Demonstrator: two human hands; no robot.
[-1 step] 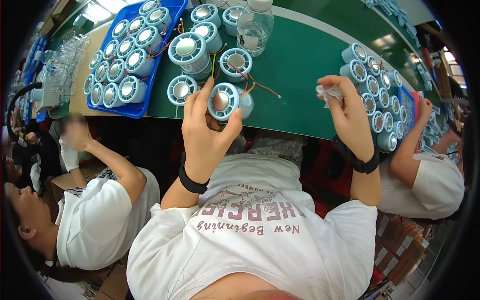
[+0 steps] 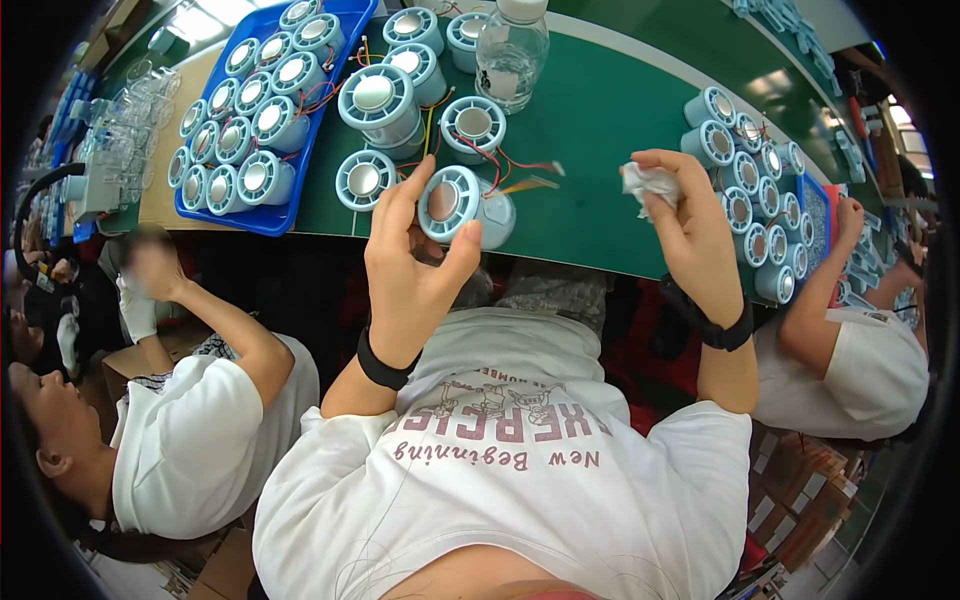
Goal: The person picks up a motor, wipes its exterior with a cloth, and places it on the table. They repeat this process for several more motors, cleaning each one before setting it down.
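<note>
My left hand [image 2: 408, 268] grips a light-blue round housing [image 2: 447, 202] with a silver disc in its slotted face. The housing is tilted on its side at the table's near edge, and red and yellow wires trail from it, blurred at their ends. Between the fingers and thumb of my right hand [image 2: 693, 235] is a crumpled white tissue [image 2: 648, 186], held over the table to the right, apart from the housing. Just beyond my left hand stand similar housings [image 2: 365, 179] with loose wires, one of them stacked on another.
A blue tray [image 2: 285, 215] full of housings lies at the left. A clear plastic bottle [image 2: 510, 65] stands at the back. More housings [image 2: 740, 210] crowd the right side of the green table [image 2: 590, 120]. One person sits on each side of me.
The housing in my left hand has turned a little, its side showing more and its wires swung to the right. My right hand with the tissue has shifted slightly left.
</note>
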